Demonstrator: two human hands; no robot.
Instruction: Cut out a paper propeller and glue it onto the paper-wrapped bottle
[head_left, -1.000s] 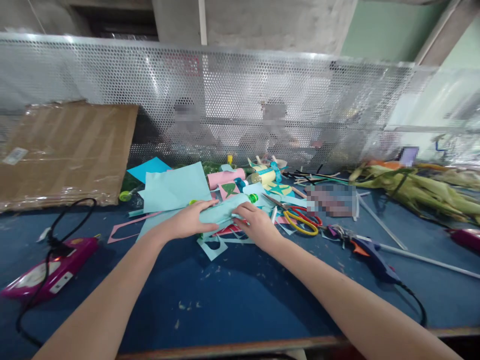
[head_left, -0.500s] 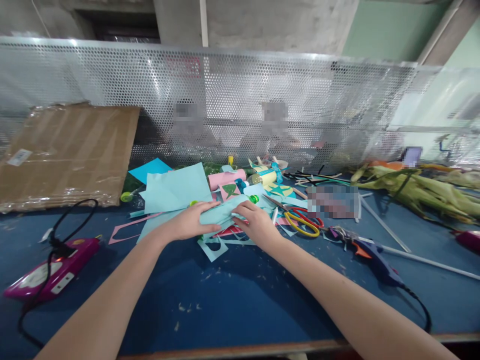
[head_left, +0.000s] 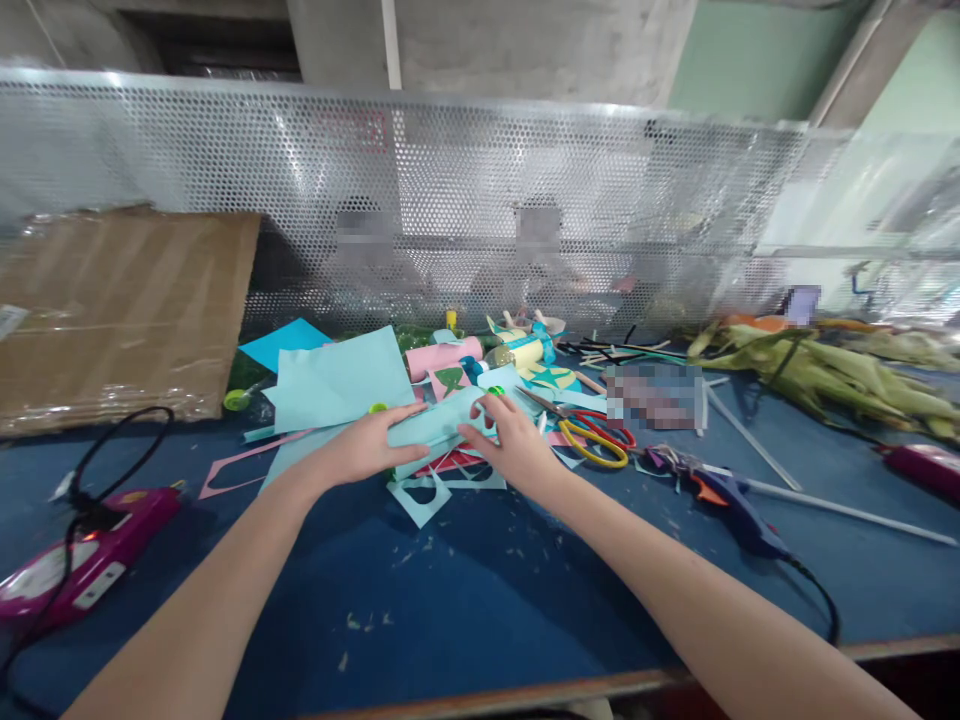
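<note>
A light blue paper roll (head_left: 431,425) lies slanted between my hands above paper scraps. A green bottle cap (head_left: 495,391) shows at its right end; whether a bottle is inside is hidden. My left hand (head_left: 371,440) grips the roll's left end, thumb below and fingers over the top. With bent fingers, my right hand (head_left: 510,435) holds the paper near the right end. Beside that hand are scissors (head_left: 596,440) with yellow and red handles. Under the roll lie cut scraps (head_left: 421,500) of light blue paper and some red and pink pieces.
Light blue sheets (head_left: 341,375) and a pink-wrapped bottle (head_left: 444,358) lie behind. A blue glue gun (head_left: 739,510) is at right, near corn husks (head_left: 810,375). A magenta power strip (head_left: 97,555) and cardboard (head_left: 127,310) are at left. Perforated metal screen (head_left: 480,170) stands behind; people sit beyond it.
The paper looks smoother and rounder between my hands. My right fingers have lifted and spread slightly along its right end. The whole view has shifted a little.
</note>
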